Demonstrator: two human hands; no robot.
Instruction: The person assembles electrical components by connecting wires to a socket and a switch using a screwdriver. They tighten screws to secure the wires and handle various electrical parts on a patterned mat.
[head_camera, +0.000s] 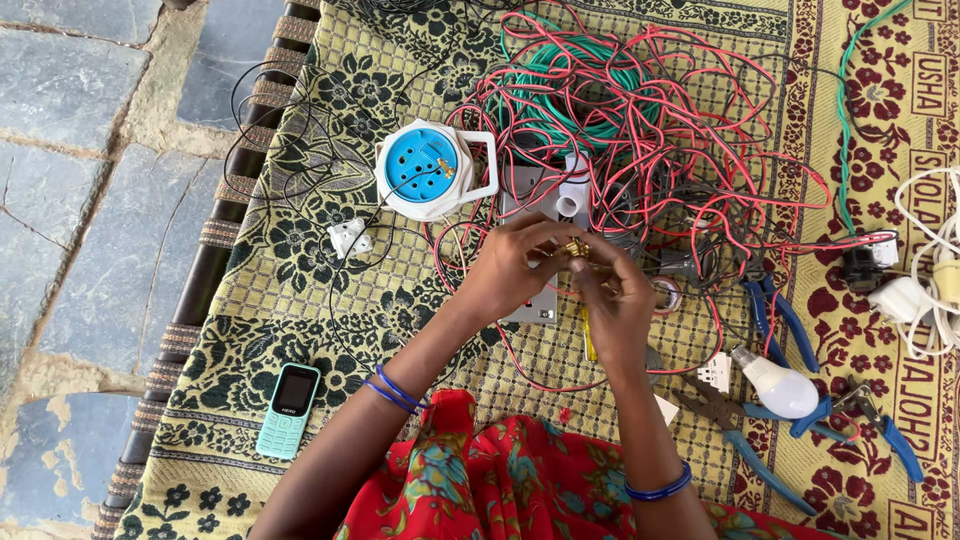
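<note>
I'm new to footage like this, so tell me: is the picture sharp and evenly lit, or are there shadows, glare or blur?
Head view: soft, even daylight with faint shadows; no strong glare, even on the white bulb. The tangled wires and blue socket look sharp. The left hand and right hand are slightly soft, so the small brass part between them is hard to make out.

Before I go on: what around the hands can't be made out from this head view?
- Small brass part: pinched between left hand and right hand; fingers cover most of it, too small to identify.
- Grey switch plate: largely hidden under both hands.
- Red and black wire tangle: which wire reaches the hands is untraceable.
- Blue-handled pliers: partly cut off by the right edge.
</note>
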